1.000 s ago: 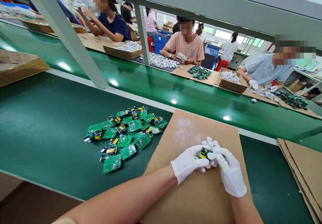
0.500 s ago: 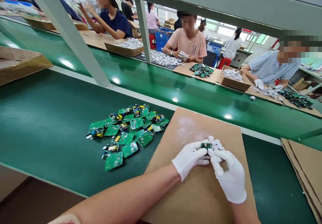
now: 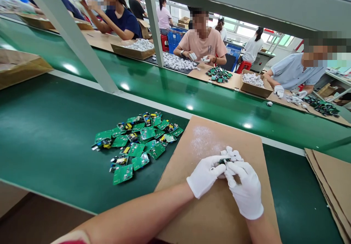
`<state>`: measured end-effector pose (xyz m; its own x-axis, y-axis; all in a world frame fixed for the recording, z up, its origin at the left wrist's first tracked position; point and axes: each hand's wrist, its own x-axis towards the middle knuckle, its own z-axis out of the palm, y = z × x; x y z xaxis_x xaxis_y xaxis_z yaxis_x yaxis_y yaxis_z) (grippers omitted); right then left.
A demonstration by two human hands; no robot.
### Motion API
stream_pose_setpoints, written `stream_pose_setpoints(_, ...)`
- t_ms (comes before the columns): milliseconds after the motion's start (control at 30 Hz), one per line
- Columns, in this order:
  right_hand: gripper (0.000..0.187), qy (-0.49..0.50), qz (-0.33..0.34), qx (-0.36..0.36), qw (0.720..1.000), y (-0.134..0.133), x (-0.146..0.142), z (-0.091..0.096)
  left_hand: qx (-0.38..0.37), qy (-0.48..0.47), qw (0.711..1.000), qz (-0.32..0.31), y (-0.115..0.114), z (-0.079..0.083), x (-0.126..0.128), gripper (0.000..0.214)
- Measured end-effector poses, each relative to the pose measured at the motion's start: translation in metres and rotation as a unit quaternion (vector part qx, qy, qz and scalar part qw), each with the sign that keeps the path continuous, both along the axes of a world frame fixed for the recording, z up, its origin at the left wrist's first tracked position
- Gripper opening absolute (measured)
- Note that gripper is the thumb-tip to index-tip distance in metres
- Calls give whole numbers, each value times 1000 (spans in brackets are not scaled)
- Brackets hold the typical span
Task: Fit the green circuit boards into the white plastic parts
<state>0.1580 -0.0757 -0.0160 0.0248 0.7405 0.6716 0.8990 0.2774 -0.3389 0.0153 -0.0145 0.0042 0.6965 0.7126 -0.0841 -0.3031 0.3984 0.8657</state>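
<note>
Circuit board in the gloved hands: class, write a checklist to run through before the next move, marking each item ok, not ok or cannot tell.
1. Circuit board pinched by both the left hand and the right hand: ok.
2. Both hands gloved: ok.
3. Hands over the cardboard sheet, not the green bench: ok.
4. White plastic piece seated on the board: cannot tell, fingers hide the joint.
5. Pile of boards lying beside the cardboard on the left: ok.
</note>
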Motion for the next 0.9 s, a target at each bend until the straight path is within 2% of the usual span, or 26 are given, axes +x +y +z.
stream_pose_setpoints(100, 41, 57, 35, -89, 994, 0, -1, 10, -37, 12, 999, -23, 5, -1, -2, 42)
stream_pose_setpoints(167, 46, 89, 41, -108, 989, 0, 0, 12, -60, 29, 997, -25, 7, -2, -2, 46)
stream_pose_setpoints(300, 31, 62, 47, -30, 997, 4, 0, 3, -105, 33, 994, -16, 7, -3, 0, 54)
stream_pose_setpoints(400, 39, 23, 61, 7, 998, 6, -1, -3, -94, 22, 995, -10, 3, -4, 5, 51)
stream_pose_setpoints(533, 40, 6, 64, 8, 998, 7, -3, 2, -90, 21, 996, -11, 1, -3, 7, 48)
stream_pose_setpoints(633, 41, 50, 95, -68, 992, 4, -3, 10, -122, 21, 992, -31, 3, -1, 3, 46)
stream_pose_setpoints(733, 52, 163, 119, -150, 968, 2, -2, 14, -129, 39, 990, -35, 7, 3, -1, 44)
stream_pose_setpoints(800, 54, 233, 103, -174, 951, 2, -4, 13, -114, 50, 991, -39, 7, 4, -2, 43)
stream_pose_setpoints(900, 48, 263, 65, -218, 937, 6, -8, 9, -95, 34, 994, -44, 5, 6, -1, 38)
